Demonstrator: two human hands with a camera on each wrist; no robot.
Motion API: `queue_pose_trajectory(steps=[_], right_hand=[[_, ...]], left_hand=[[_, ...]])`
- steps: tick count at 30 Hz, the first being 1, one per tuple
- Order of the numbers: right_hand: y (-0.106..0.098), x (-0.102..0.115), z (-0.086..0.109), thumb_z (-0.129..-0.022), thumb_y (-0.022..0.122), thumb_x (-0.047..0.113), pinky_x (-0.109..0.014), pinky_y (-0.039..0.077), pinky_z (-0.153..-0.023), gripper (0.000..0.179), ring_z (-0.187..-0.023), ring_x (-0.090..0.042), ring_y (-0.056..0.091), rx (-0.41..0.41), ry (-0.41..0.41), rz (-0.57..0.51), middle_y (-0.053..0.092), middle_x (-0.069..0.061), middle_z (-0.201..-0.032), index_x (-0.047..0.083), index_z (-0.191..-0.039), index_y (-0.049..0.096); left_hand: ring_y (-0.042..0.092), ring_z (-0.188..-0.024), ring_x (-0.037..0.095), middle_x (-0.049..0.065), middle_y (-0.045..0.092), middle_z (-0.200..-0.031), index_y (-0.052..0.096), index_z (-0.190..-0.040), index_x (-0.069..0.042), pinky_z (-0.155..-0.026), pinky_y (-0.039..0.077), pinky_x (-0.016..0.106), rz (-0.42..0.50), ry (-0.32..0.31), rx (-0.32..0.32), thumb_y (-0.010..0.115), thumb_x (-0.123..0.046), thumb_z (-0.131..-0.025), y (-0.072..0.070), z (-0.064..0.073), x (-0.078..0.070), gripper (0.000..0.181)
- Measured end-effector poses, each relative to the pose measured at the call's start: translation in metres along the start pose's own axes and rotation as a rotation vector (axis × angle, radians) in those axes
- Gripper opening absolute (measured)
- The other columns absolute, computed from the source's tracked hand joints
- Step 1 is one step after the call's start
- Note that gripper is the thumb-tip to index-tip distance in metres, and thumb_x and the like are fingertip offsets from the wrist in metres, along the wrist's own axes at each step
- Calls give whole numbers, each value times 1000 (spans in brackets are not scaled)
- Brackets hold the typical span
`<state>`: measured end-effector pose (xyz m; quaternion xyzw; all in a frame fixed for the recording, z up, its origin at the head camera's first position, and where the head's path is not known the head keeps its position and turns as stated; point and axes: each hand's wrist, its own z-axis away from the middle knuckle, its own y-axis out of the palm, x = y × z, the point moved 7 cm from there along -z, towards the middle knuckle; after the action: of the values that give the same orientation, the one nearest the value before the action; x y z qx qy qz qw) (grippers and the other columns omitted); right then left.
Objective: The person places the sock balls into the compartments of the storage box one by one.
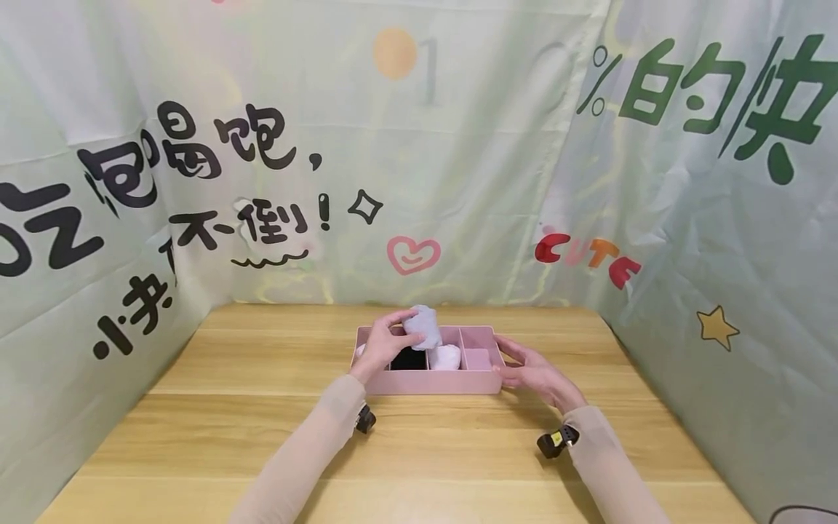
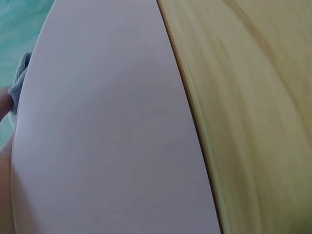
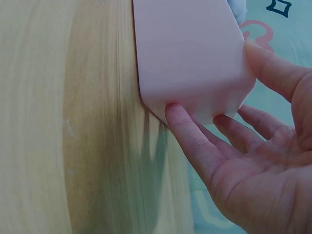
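A pink divided box [image 1: 432, 383] stands on the table. Above its left half, my left hand [image 1: 386, 348] pinches a light grey-blue bundle of folded cloth [image 1: 424, 327] between thumb and fingers. A black item [image 1: 409, 359] lies in the compartment beneath it. One compartment to the right holds a white cloth bundle [image 1: 446, 357], and a bit of white shows at the far left. My right hand [image 1: 533, 372] grips the right end of the box, thumb at the rim and fingertips against the end wall [image 3: 195, 109]. In the left wrist view the box's side [image 2: 107, 122] hides most of the left hand.
Wood-grain table [image 1: 419, 444] spreads around the box. Pale green printed curtains [image 1: 419, 167] enclose it at the back and both sides. Each sleeve has a small black camera [image 1: 556, 441] at the wrist.
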<state>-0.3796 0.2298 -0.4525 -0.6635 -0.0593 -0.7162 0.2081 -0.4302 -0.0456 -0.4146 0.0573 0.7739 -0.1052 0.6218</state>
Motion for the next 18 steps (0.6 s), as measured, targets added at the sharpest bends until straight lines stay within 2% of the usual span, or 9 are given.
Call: queue_pose_trajectory(steps=[5,12,18], right_hand=[[0,-1,1,-92,66,10,-45,48,-103,82,-145,-46,22,6,-2,3,11,-16,-164,10,-158,17],[0,0,0,-92,67,8,-45,48,-103,82,-145,-45,22,7,-6,-26,11,-16,-164,9,-157,17],[0,0,1,-92,66,7,-44,48,-103,82,-145,-46,22,11,-11,-12,10,-16,-164,8,-157,16]], left_hand=[[66,-104,30,24,60,-128,58,-135,-4,-84,56,31,7,27,37,74,5,-81,12,-1,-3,56],[67,-97,19,19,64,-124,61,-132,-5,-81,57,29,-44,61,64,76,-1,-82,24,-3,-3,53],[66,-95,16,18,65,-123,61,-132,-6,-80,57,27,-55,51,102,77,-5,-83,33,-1,-3,52]])
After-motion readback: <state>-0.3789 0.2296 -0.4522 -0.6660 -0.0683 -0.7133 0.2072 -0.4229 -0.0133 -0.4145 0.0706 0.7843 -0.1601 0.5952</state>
